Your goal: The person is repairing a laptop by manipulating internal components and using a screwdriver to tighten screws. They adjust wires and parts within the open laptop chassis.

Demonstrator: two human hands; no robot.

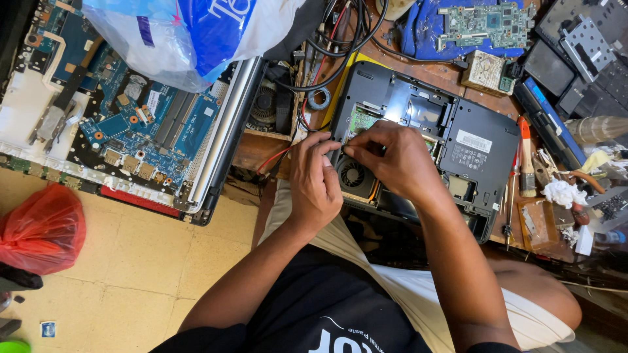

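Pinching together over laptop (451,140): left hand (316,186), right hand (392,160)

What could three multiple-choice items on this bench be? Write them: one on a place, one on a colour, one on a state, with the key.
1. Where is the cooling fan in the black laptop?
A. Just below the fingertips of both hands
B. Under the red bag
C. On the floor tiles

2. What colour is the bag on the floor?
A. Green
B. Red
C. Black

3. How does the black laptop lie?
A. Shut, cover on
B. Standing on edge
C. Bottom up, cover off, insides showing

Key: 1 A, the fan sits right under the left hand and right hand. 2 B, the bag is plainly red. 3 C, a green board and the fan show in the open bays.
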